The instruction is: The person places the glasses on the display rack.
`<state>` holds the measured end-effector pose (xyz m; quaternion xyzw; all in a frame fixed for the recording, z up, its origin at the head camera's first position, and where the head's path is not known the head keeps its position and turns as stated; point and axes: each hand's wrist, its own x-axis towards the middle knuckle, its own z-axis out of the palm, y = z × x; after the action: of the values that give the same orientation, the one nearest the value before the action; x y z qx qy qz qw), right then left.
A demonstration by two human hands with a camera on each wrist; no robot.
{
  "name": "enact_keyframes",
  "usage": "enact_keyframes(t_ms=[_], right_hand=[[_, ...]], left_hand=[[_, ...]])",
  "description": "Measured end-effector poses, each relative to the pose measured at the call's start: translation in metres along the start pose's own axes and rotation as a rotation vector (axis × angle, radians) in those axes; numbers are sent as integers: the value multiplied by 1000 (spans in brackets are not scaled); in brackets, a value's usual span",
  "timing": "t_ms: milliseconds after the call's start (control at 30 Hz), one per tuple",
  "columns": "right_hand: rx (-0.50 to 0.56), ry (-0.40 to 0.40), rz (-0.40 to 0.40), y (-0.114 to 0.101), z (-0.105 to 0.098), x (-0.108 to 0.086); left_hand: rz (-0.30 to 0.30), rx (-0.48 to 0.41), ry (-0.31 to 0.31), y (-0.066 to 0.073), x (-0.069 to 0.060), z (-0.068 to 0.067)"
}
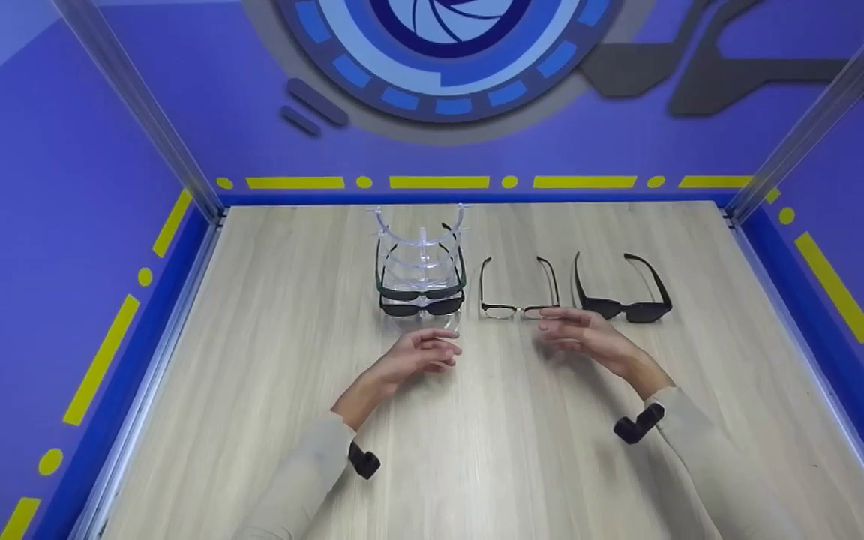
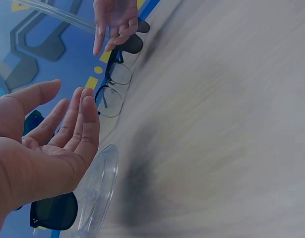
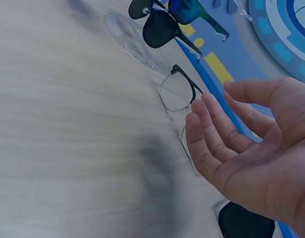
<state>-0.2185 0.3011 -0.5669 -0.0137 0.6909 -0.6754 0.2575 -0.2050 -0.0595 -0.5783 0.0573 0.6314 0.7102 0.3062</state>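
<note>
The work looks, as a judgement, about half done: the stand [image 1: 423, 240] carries the green shades [image 1: 403, 295] and, below them, the black shades [image 1: 445, 307], while the clear glasses [image 1: 503, 308] and the loose shades [image 1: 644, 312] lie on the table [image 1: 289, 322] to its right, fronts towards you. Your left hand [image 1: 417, 354] holds nothing, fingers relaxed, just before the stand; your right hand [image 1: 589, 340], equally loose and holding nothing, hides part of the clear glasses in the head view (whether it touches them, the views cannot tell). For moving, you have bare table left of the stand, between your hands and nearer you; the gaps along the row are narrow, and the back wall [image 1: 447, 161] closes the far edge
</note>
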Motion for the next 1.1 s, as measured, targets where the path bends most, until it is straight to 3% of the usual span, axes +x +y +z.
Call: enact_keyframes(t_ms=[367, 667, 900, 1100], right_hand=[[-30, 38, 15, 5, -17, -10], [17, 51, 45, 10, -24, -11], [69, 38, 5, 13, -28, -8], [107, 30, -8, 16, -29, -7]], left_hand=[[0, 18, 2, -9, 22, 15], [-8, -38, 69, -12, 39, 23], [-9, -69, 129, -14, 49, 28], [1, -106, 141, -18, 58, 32]])
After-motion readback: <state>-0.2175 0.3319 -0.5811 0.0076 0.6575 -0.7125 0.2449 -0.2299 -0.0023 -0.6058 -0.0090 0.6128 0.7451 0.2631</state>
